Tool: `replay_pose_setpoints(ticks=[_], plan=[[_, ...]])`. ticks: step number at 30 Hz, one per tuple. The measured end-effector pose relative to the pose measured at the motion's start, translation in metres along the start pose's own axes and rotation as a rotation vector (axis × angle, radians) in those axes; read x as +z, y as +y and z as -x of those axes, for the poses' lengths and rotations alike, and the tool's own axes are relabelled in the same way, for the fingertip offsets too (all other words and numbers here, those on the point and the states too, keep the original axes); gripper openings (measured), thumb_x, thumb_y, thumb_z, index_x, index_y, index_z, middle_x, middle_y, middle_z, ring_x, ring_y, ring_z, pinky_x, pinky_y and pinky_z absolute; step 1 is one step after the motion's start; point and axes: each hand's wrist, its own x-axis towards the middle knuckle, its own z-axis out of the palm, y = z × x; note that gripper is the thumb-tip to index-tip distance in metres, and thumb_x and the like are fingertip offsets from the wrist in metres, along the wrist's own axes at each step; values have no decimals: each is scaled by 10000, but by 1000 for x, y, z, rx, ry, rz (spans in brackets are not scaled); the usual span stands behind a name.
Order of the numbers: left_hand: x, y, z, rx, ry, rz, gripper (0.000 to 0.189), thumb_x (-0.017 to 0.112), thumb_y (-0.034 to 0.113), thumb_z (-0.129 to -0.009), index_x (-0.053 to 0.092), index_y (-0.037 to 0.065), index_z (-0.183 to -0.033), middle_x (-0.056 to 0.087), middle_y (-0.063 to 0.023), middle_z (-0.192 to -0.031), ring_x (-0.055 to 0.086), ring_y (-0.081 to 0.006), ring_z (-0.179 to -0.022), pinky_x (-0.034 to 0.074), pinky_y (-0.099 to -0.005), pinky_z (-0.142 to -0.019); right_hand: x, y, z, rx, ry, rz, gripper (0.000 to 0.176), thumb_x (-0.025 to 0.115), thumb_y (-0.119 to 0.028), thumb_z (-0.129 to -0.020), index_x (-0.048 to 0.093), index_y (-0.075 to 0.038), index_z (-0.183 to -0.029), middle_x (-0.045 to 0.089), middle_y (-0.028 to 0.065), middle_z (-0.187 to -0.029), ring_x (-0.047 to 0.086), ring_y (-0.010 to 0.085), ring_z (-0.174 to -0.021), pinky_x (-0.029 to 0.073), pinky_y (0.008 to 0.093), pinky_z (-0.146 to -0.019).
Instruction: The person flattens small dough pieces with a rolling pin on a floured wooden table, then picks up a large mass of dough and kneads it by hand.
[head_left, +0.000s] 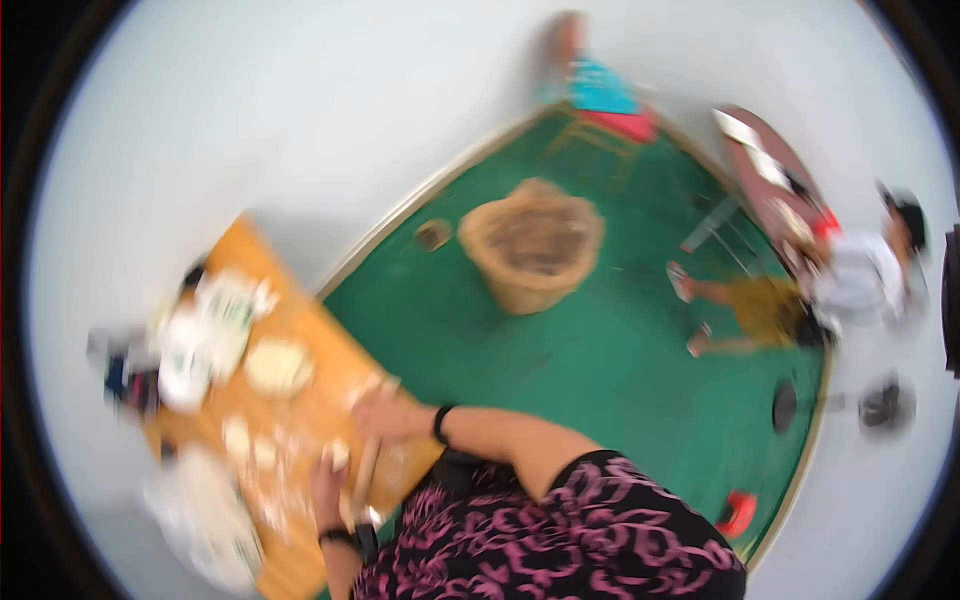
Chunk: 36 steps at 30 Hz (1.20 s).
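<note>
Rolling pin (pixel 364 470) sits at the near edge of the wooden bench (pixel 300 330); we see left hand (pixel 325 488) and right hand (pixel 388 415) each curled round one end; flat dough round (pixel 277 365) just beyond; woven basket (pixel 535 240) well apart on the green floor (pixel 600 350); all blurred.

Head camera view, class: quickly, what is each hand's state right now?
Left hand: on the pale wooden rolling pin; grip cannot be told.
Right hand: on the same pin; grip cannot be told.
</note>
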Motion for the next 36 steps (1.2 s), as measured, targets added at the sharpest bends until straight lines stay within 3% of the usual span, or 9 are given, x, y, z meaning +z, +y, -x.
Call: replay_pose_setpoints(ticks=[1, 2, 4, 6, 9, 16, 22, 28, 36], plan=[[19, 13, 11, -42, 119, -107, 295, 474, 176, -904, 557, -33, -1095, 611, -133, -1034, 611, -222, -924, 528, -325, -749, -1, 1, 2, 13, 72, -82, 100, 560, -199, -693, 600, -108, -679, 577, 97, -804, 550, 292, -855, 434, 432, -795], [31, 26, 21, 0, 138, -276, 309, 480, 173, -891, 573, -28, -1106, 629, -122, -998, 617, -207, -918, 530, -318, -736, 11, 4, 4, 123, -123, -144, 106, 552, -194, -694, 598, -101, -678, 579, 100, -787, 553, 290, -822, 440, 424, -761], [14, 11, 6, 28, 252, -482, 323, 559, 222, -856, 616, 26, -1107, 645, -56, -925, 601, -148, -814, 485, -268, -653, -8, 9, 3, -34, -77, -55, 77, 564, -173, -666, 607, -113, -685, 564, 96, -786, 553, 279, -828, 445, 425, -718], [20, 21, 18, -43, 292, -409, 304, 609, 237, -832, 640, 24, -1048, 637, -35, -843, 584, -108, -755, 472, -244, -628, -7, 18, 10, -46, -210, -198, 231, 690, -180, -605, 619, -114, -814, 545, 120, -1064, 496, 338, -1059, 394, 470, -876], [13, 7, 19, -220, 294, -62, 198, 639, 210, -829, 645, 32, -915, 639, -32, -800, 600, -93, -735, 469, -213, -590, -30, 17, -1, -85, -244, -208, 326, 735, -176, -589, 599, -112, -878, 504, 105, -1162, 462, 288, -1131, 351, 417, -909], [20, 11, 23, 53, 394, -777, 169, 673, 150, -721, 673, 25, -834, 651, -123, -734, 630, -215, -655, 492, -321, -619, -30, 15, -15, -40, -303, -177, 311, 734, -177, -627, 627, -105, -910, 508, 103, -1185, 463, 285, -1129, 350, 408, -916], [12, 26, 5, 144, 134, -994, 202, 628, 200, -769, 686, 45, -885, 667, -116, -766, 634, -212, -715, 485, -322, -637, -23, 18, -47, -79, -361, -177, 340, 709, -268, -682, 621, -103, -966, 500, 100, -1215, 424, 286, -1181, 315, 435, -969], [9, 35, -4, 114, 46, -826, 186, 613, 194, -758, 692, 46, -840, 654, -162, -774, 631, -273, -703, 487, -345, -650, -14, 9, -64, -148, -322, 89, 491, 573, -441, -791, 541, -95, -1137, 471, 107, -1266, 373, 282, -1234, 277, 468, -999], [13, 22, 8, 24, 303, -746, 182, 664, 176, -708, 675, 19, -799, 657, -158, -770, 637, -286, -702, 501, -345, -663, -9, 9, -49, -99, -335, 116, 516, 543, -426, -821, 513, -90, -1211, 424, 116, -1335, 337, 263, -1283, 223, 498, -1027]])
